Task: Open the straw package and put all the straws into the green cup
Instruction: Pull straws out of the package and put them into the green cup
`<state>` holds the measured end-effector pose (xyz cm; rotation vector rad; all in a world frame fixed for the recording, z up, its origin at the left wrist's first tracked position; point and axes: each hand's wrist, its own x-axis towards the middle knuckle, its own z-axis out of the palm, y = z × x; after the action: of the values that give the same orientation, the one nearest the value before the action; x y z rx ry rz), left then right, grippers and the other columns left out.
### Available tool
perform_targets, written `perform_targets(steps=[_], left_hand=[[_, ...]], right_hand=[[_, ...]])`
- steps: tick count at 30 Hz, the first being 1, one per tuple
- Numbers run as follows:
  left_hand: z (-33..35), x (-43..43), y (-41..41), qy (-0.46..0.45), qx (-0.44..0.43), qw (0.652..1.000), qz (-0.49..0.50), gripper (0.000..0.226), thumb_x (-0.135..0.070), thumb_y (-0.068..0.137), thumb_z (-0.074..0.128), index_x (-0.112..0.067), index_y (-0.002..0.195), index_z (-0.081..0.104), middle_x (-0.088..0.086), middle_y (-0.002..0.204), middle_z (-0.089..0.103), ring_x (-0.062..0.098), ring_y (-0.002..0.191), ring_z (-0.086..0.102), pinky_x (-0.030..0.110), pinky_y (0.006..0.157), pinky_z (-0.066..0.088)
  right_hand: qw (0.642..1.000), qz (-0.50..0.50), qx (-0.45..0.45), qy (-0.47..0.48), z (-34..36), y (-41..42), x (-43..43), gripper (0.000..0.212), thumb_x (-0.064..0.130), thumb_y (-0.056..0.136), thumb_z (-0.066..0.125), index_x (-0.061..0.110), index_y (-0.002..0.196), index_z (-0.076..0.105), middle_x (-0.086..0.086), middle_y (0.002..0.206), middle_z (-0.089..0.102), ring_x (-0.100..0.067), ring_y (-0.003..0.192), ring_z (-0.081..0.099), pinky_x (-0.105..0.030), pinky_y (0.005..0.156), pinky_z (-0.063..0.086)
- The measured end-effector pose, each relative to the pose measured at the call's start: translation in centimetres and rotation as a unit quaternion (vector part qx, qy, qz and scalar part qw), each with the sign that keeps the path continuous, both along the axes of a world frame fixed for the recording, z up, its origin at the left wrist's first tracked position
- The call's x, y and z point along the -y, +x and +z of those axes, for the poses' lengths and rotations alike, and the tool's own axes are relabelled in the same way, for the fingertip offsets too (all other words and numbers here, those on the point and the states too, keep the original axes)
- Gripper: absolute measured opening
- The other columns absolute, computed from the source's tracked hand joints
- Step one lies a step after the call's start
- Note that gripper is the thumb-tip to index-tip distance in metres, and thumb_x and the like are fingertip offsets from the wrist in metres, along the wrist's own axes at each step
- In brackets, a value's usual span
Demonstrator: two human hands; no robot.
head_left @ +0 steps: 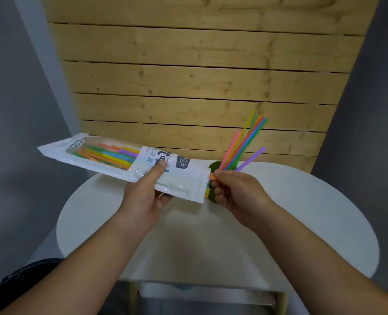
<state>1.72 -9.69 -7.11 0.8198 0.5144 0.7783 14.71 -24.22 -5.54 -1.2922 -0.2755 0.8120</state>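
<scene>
forearms fill the bottom of the view, both hands raised over the white round bench (188, 235). left hand (143, 196) grips the straw package (111, 160) around its middle, thumb pressed flat on top of the printed label, fingers curled underneath; package is held off the bench, roughly level, sealed end sticking out well to the left of that hand. package mouth is just left of the right hand (236, 192) and looks open, a few coloured straw tips poking out of it. right hand's thumb and forefinger pinch an orange straw (211, 177) at that mouth, other fingers loosely curled below. green cup (213, 166) stands on the bench directly behind the right hand, mostly hidden by it and by the package end; only part of the rim and a bit of the lower wall show. a small bunch of loose straws (240, 146) already stands in the cup, fanning up and to the right above the right hand. progress: opening looks done, transfer partly done. the packed straws (106, 153) seen through the clear window are many, likely most of the lot, so several more pulls are left. exact count can't be told.
</scene>
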Motion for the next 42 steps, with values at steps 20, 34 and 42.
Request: perform_targets(steps=[20,34,42], left_hand=[[0.0,0.4,0.2,-0.113,0.06,0.992,-0.008,0.028,-0.012,0.089,0.076,-0.016,0.115,0.067,0.008,0.101,0.083,0.023,0.089,0.08,0.038,0.061,0.064],[-0.3,-0.7,-0.1,-0.161,0.058,0.985,0.015,0.024,-0.01,0.089,0.076,-0.015,0.111,0.066,0.007,0.092,0.083,0.021,0.082,0.081,0.036,0.059,0.065],[-1.1,-1.9,-0.2,-0.159,0.038,0.986,0.037,0.024,-0.013,0.09,0.077,-0.016,0.111,0.066,0.005,0.087,0.083,0.019,0.078,0.081,0.035,0.058,0.064]], right_hand=[[0.99,-0.015,-0.096,0.1,-0.3,-1.3,-0.6,0.015,0.022,0.086,0.075,0.01,0.09,0.068,-0.001,0.069,0.063,-0.008,0.056,0.059,-0.022,0.053,0.053],[0.982,-0.137,0.01,0.132,1.1,1.9,1.1,0.019,0.017,0.099,0.059,0.0,0.099,0.066,-0.015,0.084,0.076,-0.024,0.081,0.076,-0.027,0.07,0.062],[0.969,-0.206,0.076,0.115,1.6,4.3,3.5,0.017,0.017,0.101,0.054,0.006,0.091,0.062,-0.006,0.068,0.075,-0.021,0.068,0.075,-0.029,0.063,0.061]])
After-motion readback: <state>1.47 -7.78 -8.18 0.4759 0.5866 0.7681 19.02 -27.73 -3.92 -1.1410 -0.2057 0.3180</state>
